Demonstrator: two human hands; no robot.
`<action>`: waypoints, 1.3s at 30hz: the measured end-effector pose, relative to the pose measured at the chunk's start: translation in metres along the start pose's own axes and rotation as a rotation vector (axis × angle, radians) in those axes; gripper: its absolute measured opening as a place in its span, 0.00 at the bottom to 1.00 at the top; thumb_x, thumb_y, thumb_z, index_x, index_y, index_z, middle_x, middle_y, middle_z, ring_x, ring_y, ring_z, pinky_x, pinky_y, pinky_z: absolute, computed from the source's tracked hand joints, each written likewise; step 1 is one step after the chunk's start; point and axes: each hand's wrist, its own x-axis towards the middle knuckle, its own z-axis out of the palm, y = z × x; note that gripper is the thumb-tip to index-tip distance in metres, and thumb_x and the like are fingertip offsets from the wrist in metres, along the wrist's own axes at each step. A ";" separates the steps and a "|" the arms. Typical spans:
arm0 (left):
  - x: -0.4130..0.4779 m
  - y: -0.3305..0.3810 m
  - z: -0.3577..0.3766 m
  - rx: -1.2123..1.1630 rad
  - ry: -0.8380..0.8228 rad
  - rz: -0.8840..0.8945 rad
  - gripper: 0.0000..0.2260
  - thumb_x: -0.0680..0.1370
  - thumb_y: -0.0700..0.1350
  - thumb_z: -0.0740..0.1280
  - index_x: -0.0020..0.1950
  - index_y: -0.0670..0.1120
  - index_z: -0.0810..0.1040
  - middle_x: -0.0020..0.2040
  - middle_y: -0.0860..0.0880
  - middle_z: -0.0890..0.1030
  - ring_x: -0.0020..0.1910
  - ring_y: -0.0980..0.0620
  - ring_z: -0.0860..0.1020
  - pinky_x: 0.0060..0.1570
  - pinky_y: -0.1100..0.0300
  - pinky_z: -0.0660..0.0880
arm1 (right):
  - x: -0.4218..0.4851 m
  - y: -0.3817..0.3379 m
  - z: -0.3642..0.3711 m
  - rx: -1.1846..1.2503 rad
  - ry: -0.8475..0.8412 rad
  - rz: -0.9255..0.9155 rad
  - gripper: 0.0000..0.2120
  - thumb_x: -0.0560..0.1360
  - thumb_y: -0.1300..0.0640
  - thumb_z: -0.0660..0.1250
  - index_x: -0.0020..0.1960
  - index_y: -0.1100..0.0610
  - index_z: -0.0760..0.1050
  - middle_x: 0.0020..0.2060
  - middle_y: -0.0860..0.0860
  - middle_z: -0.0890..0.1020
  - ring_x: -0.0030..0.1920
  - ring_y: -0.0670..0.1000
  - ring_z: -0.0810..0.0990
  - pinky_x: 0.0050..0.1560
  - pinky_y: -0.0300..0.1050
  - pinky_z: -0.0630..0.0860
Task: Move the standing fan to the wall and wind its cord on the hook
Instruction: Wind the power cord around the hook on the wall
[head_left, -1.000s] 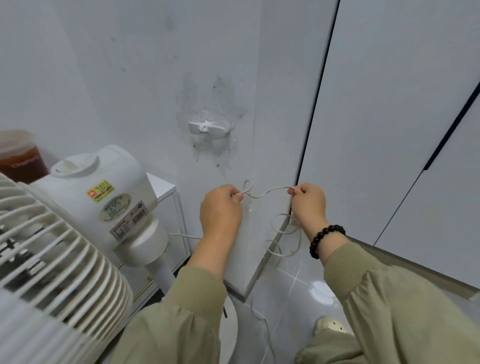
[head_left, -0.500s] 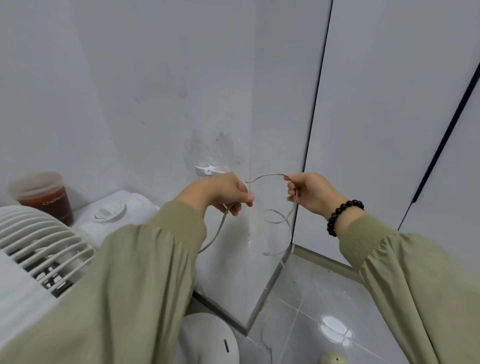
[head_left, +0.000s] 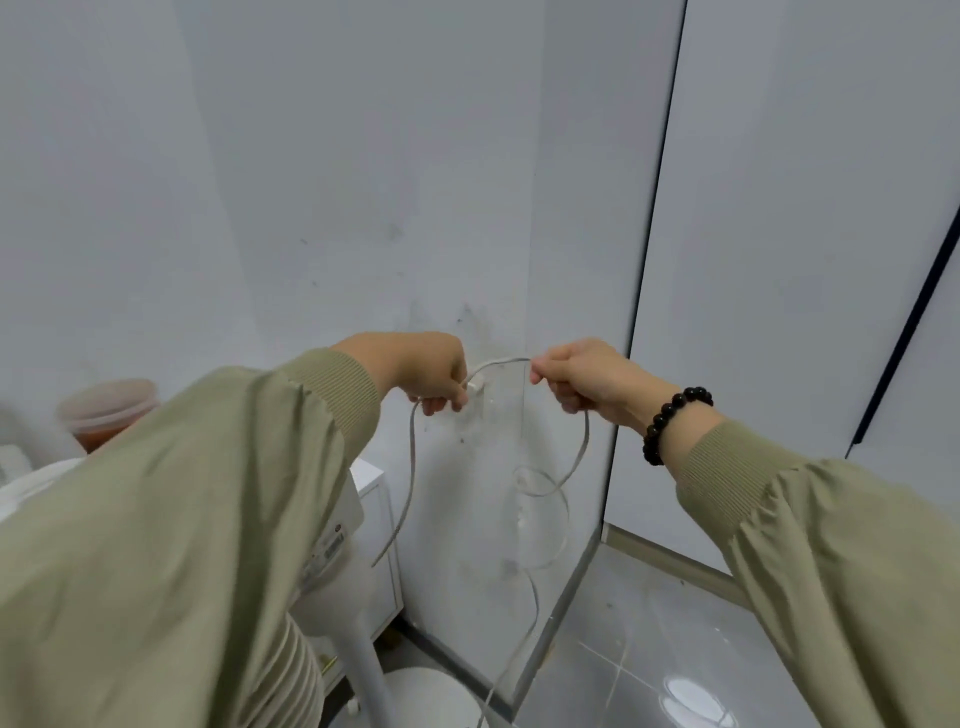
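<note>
My left hand (head_left: 426, 371) and my right hand (head_left: 576, 376) each pinch the fan's thin white cord (head_left: 579, 452), which arches between them against the wall. A small white hook (head_left: 477, 385) sticks out of the wall just right of my left fingers, with the cord arch passing over it. Below my right hand the cord hangs in loose loops and runs down to the floor. The white standing fan (head_left: 363, 670) stands at lower left by the wall; my left sleeve hides most of it.
A white cabinet (head_left: 371, 483) stands against the wall behind the fan. A translucent jar with brown contents (head_left: 106, 410) sits at far left. White panels with dark seams (head_left: 810, 260) fill the right side. Glossy grey floor tiles (head_left: 649, 649) lie below.
Both hands have risen with the cord and come up to the hook. My left hand now covers part of the hook, and the cord arch lies over it.
</note>
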 end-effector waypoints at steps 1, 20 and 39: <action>0.002 -0.007 -0.003 0.014 0.048 -0.015 0.08 0.77 0.43 0.66 0.40 0.44 0.81 0.30 0.51 0.79 0.28 0.56 0.76 0.36 0.63 0.76 | -0.001 -0.007 0.002 -0.121 0.075 -0.114 0.13 0.77 0.61 0.62 0.34 0.57 0.75 0.19 0.46 0.69 0.21 0.46 0.65 0.24 0.36 0.64; 0.084 -0.094 0.008 0.183 0.094 -0.381 0.21 0.78 0.55 0.64 0.29 0.43 0.72 0.28 0.49 0.73 0.26 0.53 0.71 0.42 0.59 0.71 | 0.077 -0.034 0.068 -1.154 0.365 -0.517 0.17 0.71 0.70 0.57 0.32 0.56 0.54 0.28 0.50 0.63 0.26 0.51 0.60 0.25 0.44 0.52; 0.098 -0.104 0.027 -0.247 0.078 -0.353 0.08 0.72 0.41 0.72 0.37 0.38 0.78 0.33 0.43 0.80 0.32 0.47 0.80 0.45 0.54 0.79 | 0.070 -0.050 0.072 -1.229 0.429 -0.474 0.17 0.70 0.73 0.59 0.31 0.59 0.57 0.28 0.52 0.65 0.28 0.51 0.62 0.26 0.41 0.55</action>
